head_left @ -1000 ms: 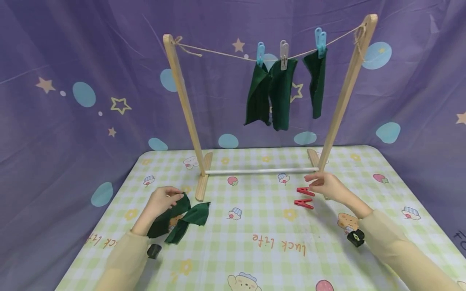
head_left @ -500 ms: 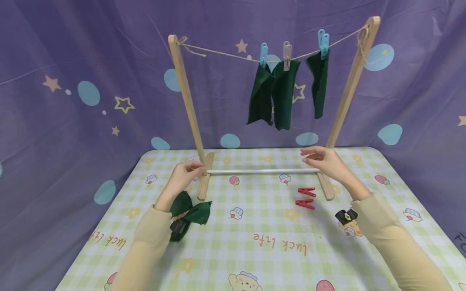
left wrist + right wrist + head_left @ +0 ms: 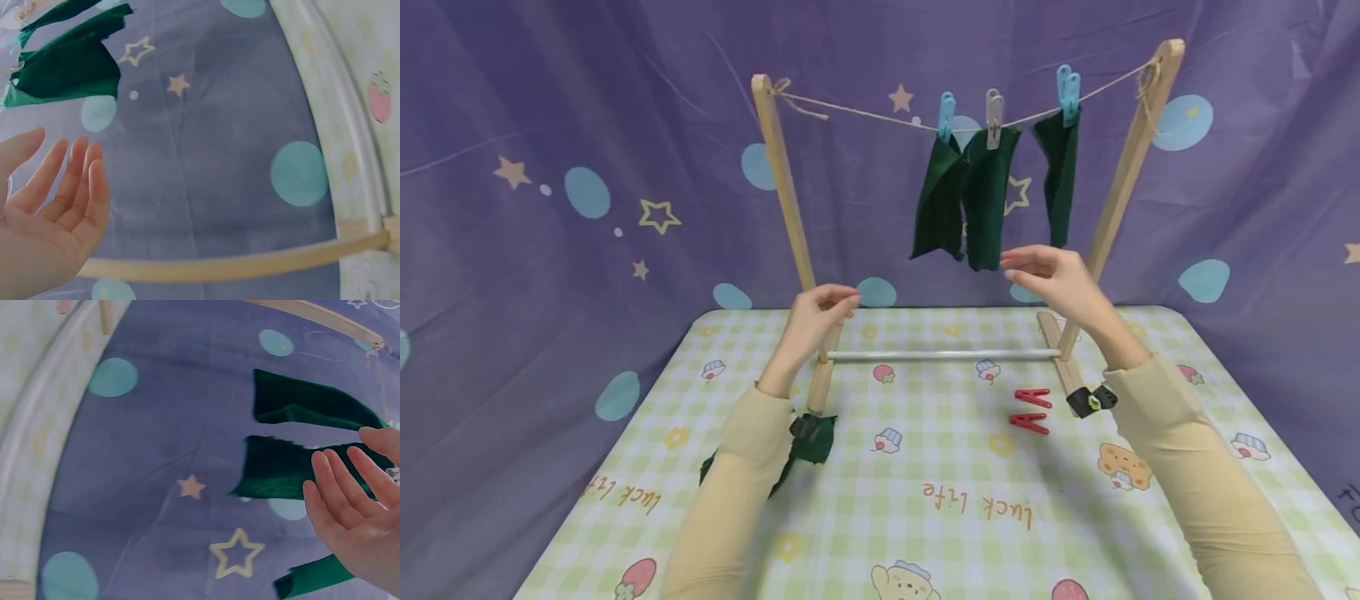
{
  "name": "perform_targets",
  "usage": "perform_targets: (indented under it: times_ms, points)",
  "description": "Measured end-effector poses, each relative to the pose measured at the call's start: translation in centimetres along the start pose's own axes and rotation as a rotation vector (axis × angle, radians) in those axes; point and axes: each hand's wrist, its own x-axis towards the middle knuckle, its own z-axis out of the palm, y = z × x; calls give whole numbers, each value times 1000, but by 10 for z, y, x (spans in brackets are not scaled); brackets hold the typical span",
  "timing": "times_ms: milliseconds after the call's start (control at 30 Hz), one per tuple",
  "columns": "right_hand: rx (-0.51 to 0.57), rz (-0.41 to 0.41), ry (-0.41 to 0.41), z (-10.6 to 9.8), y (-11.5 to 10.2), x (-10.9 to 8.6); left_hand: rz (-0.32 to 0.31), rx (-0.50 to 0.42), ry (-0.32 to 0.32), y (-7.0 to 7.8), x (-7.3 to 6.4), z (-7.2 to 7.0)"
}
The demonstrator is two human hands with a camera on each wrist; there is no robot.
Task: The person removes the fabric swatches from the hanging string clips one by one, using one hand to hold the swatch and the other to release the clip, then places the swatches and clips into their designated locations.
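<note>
Both hands are raised and hold nothing, their fingers relaxed. My left hand [image 3: 822,315] is in front of the rack's left post [image 3: 786,187]. My right hand [image 3: 1054,279] is just below the hanging cloths, its fingertips close to the lower edge of the middle green cloth [image 3: 990,204] in the head view. Left of that hangs another green cloth [image 3: 938,204], and a narrower green cloth [image 3: 1060,175] hangs at the right. A blue clothespin [image 3: 947,115], a clear grey clothespin [image 3: 994,118] and another blue clothespin [image 3: 1070,93] fix them to the string [image 3: 872,113].
Two red clothespins [image 3: 1028,422] lie on the checked tablecloth [image 3: 940,450] at right of centre. More green cloth [image 3: 814,442] lies at the left, partly hidden by the left sleeve. A white bar [image 3: 940,355] joins the rack's wooden feet near the table's back.
My left hand has risen away from the green cloth on the table, upward and rightward. My right hand has lifted from beside the red clothespins toward the hanging cloths.
</note>
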Motion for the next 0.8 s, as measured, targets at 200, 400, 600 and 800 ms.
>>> perform_targets:
  times_ms: [200, 400, 600, 800]
  points:
    - [26, -26, 46, -4, -20, 14, 64, -47, 15, 15, 13, 11]
    - [93, -55, 137, -7, -44, 31, 109, -80, 58, 26, 24, 20]
    - [157, -89, 195, -8, -63, 53, 139, -82, 125, 23, 45, 31]
    - [287, -124, 266, -8, -79, 72, 195, -109, 181, 14, 70, 44]
